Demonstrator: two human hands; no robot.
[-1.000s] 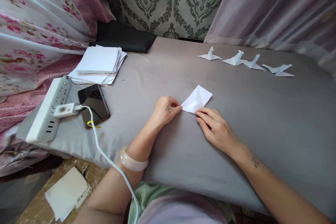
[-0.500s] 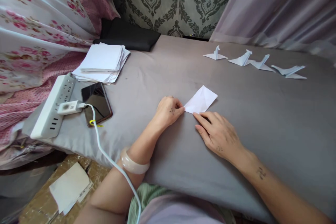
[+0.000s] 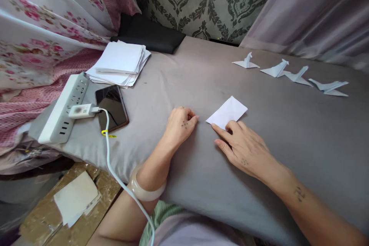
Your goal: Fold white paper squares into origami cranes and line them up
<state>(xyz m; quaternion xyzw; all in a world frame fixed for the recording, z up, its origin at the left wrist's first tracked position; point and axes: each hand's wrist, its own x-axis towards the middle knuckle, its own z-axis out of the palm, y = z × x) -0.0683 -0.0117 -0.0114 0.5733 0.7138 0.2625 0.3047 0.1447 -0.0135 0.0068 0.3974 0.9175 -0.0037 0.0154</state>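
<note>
A folded piece of white paper [image 3: 229,110] lies flat on the grey cloth, with a crease near its upper corner. My right hand [image 3: 245,146] rests at its lower edge, index fingertip pressing the paper near the left corner, thumb apart on the cloth. Just left of the paper, my left hand [image 3: 181,125] sits on the cloth with fingers curled in and thumb against them. A small gap separates it from the paper's left tip, and nothing shows in its grasp.
Several folded paper birds [image 3: 276,68] stand at the back right. To the left are a stack of white paper [image 3: 121,57], a phone [image 3: 112,107] and a power strip [image 3: 63,111] with a charger [image 3: 82,111]. A white cable [image 3: 115,177] crosses my left forearm. Behind lies a black folded item [image 3: 150,34].
My left hand has let go of the paper's left corner and drawn slightly left. My right index finger stays on the lower edge. The view has shifted a little.
</note>
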